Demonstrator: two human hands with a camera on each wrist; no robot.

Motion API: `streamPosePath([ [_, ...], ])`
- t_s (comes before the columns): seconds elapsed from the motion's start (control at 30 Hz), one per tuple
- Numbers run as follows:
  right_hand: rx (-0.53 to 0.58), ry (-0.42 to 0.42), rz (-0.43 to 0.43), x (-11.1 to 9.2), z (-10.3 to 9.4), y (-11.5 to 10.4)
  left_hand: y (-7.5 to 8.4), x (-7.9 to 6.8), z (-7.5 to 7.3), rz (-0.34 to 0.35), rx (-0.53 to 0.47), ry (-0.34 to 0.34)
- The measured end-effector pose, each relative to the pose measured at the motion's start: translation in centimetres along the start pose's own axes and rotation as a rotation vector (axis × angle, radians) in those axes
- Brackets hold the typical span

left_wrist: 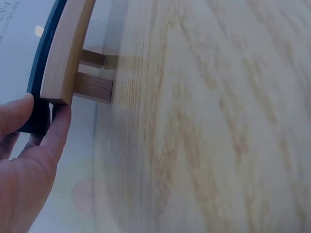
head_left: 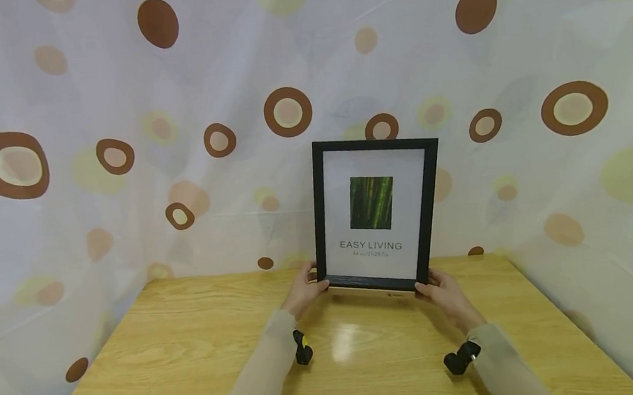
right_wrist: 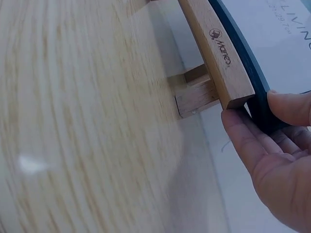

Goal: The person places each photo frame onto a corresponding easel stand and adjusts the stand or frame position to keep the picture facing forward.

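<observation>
A black picture frame (head_left: 321, 216) stands upright, leaning slightly back, with a white sheet printed "EASY LIVING" and a small green picture inside. Below it runs the wooden ledge of a small stand (right_wrist: 221, 53), marked with a dark logo; wooden legs (left_wrist: 95, 87) reach down to the table behind the ledge. My left hand (head_left: 304, 291) grips the frame's lower left corner, thumb on the front. At the lower right corner my right hand (head_left: 445, 294) pinches the frame the same way. Fingertips of both hands are right at the ends of the ledge.
The light wooden table (head_left: 216, 344) spreads out in front and to both sides of the frame. Close behind it hangs a white curtain (head_left: 247, 53) with brown and beige circles, which also runs along both sides. A small black device sits on each wrist.
</observation>
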State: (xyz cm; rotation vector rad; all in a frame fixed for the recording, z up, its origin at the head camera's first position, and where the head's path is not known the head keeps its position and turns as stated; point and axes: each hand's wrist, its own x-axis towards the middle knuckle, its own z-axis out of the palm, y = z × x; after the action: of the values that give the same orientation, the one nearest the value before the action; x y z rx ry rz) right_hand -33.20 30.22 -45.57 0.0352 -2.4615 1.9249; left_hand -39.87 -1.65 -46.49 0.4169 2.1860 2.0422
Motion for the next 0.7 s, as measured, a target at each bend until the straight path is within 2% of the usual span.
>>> streamPosePath([
  [0.3, 0.018, -0.009, 0.005, 0.6, 0.5, 0.0, -0.3, -0.6, -1.1, 0.006, -0.029, -0.014],
  [0.7, 0.039, -0.063, -0.007, 2.1, 2.7, -0.4, -0.6, -1.6, -3.6, -0.002, -0.041, 0.037],
])
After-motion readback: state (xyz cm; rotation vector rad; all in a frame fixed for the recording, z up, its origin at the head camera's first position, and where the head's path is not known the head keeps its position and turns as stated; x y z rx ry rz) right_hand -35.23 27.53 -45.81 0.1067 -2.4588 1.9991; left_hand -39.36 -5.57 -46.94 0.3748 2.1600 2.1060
